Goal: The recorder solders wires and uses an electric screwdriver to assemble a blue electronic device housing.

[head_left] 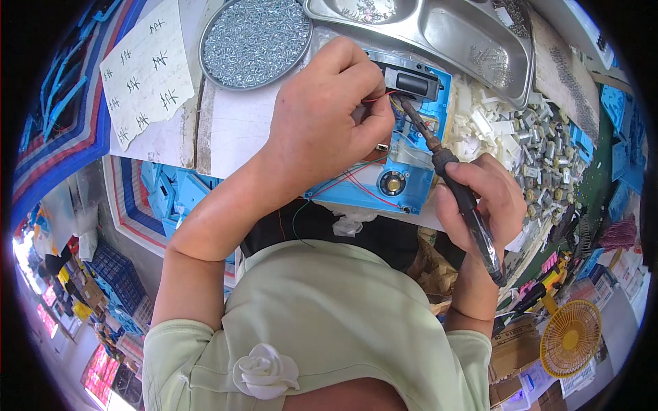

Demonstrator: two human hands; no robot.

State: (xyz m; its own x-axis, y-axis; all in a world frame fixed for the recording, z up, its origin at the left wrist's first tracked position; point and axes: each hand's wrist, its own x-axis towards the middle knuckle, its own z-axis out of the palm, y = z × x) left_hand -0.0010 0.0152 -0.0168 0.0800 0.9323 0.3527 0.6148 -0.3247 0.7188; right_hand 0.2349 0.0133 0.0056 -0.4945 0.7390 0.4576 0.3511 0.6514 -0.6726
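Note:
A black-handled soldering iron (466,205) is gripped in my right hand (490,198), its tip pointing up and left to a spot near thin wires. My left hand (329,113) pinches a thin red wire (375,100) close to that tip. Below both lies an open blue plastic housing (370,188), with a round speaker (392,183) at its near side and a black cylindrical part (413,83) at its far side. Red and green wires (343,177) trail across the housing and over the table's near edge. My left hand hides part of the housing.
A round tray of small screws (253,42) stands at the far left, beside a marked paper sheet (147,75). A steel compartment tray (473,41) sits behind the housing. White plastic parts (473,123) and small motors (545,147) are heaped on the right. A yellow fan (570,339) stands lower right.

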